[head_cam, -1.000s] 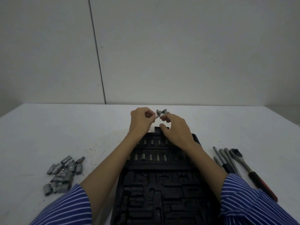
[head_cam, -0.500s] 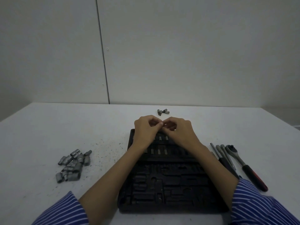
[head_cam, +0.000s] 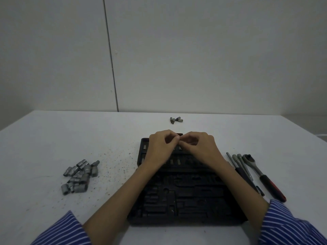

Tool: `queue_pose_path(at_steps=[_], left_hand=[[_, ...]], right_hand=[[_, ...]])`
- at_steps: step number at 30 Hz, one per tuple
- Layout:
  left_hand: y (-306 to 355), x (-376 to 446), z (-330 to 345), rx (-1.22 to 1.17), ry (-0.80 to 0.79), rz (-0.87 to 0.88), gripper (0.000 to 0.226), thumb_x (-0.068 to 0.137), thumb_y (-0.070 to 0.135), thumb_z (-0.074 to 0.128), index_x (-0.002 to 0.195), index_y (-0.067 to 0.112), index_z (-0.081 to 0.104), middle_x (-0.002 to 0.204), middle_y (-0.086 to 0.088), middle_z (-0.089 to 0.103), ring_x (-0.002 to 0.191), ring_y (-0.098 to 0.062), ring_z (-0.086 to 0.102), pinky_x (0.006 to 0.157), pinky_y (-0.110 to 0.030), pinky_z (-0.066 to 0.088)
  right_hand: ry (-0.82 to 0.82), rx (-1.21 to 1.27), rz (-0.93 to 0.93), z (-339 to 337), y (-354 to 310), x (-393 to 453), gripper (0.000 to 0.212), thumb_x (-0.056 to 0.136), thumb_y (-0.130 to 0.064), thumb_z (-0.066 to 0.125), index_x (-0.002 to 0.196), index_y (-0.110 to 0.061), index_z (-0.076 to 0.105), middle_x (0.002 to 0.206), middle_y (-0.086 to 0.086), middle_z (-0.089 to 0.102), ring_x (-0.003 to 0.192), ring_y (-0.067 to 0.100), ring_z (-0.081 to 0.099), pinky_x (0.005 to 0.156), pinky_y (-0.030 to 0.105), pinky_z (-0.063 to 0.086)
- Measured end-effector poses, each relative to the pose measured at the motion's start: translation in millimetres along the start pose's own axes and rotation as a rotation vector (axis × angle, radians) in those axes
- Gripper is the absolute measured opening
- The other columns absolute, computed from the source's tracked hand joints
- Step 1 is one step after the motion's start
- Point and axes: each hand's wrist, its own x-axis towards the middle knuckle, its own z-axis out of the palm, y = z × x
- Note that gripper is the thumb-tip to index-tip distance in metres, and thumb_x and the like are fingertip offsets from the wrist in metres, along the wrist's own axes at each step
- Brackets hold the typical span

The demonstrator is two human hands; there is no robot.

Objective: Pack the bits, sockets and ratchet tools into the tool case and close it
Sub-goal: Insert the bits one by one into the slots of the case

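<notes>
Two blue-and-white striped sleeves (head_cam: 60, 230) enter at the near edge, forearms bare. Beneath and between the forearms an open black tool case (head_cam: 178, 200) lies flat on a pale grey surface (head_cam: 44, 138); its near recesses appear unfilled, while the far rows under the hands hold several small bits upright in their slots.

The left hand (head_cam: 161, 148) and the right hand (head_cam: 200, 149) meet over the far edge of the case, fingers curled and fingertips pressed together at the centre (whether a bit is pinched between them cannot be told; the point of contact is hidden).

Well to the left of the left hand lies a loose heap of metal sockets (head_cam: 79, 176), with fine dark specks scattered over the surface between the heap and the case. Just beside the right forearm, to its right, several extension bars (head_cam: 238, 162) lie side by side, and beyond them a ratchet (head_cam: 261, 175) with a red-and-black handle, its head toward the far side.

Beyond the hands, apart from the case, a small cluster of loose bits (head_cam: 176, 119) rests near the far edge of the surface.

The room behind is a plain light wall (head_cam: 212, 59) with one dark vertical seam (head_cam: 111, 55).
</notes>
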Motion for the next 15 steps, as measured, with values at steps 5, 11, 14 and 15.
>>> queue_pose_path(at_steps=[5,11,14,15], left_hand=[[-13,-5,3,0.185,-0.102,0.064,0.014,0.09,0.017,0.055,0.097,0.014,0.068,0.096,0.001,0.069,0.093,-0.011,0.06,0.084,-0.027,0.048],[-21,-9,5,0.342,-0.207,0.109,0.019,0.093,0.022,0.05,0.109,0.017,0.059,0.111,0.002,0.06,0.106,-0.012,0.048,0.09,-0.027,0.04],[-21,-9,6,0.367,-0.23,0.12,0.019,0.093,0.022,0.05,0.109,0.015,0.058,0.113,0.001,0.059,0.108,-0.014,0.047,0.091,-0.03,0.041],[-21,-9,6,0.372,-0.239,0.122,0.019,0.093,0.022,0.05,0.109,0.015,0.058,0.112,0.0,0.059,0.109,-0.014,0.047,0.091,-0.03,0.041]], right_hand=[[-0.005,-0.079,0.013,-4,6,-10,0.02,0.078,-0.03,0.076,0.095,-0.018,0.075,0.085,-0.006,0.073,0.074,-0.005,0.064,0.067,0.001,0.045],[-0.009,-0.153,-0.014,-4,17,-31,0.021,0.077,-0.029,0.077,0.095,-0.019,0.074,0.082,-0.009,0.071,0.072,-0.01,0.059,0.065,-0.001,0.041],[0.001,-0.183,-0.051,-1,19,-34,0.023,0.076,-0.03,0.077,0.096,-0.018,0.074,0.083,-0.009,0.07,0.07,-0.012,0.057,0.067,-0.002,0.04],[-0.001,-0.189,-0.057,0,19,-34,0.024,0.076,-0.031,0.076,0.097,-0.018,0.074,0.083,-0.01,0.069,0.069,-0.012,0.056,0.067,-0.002,0.039]])
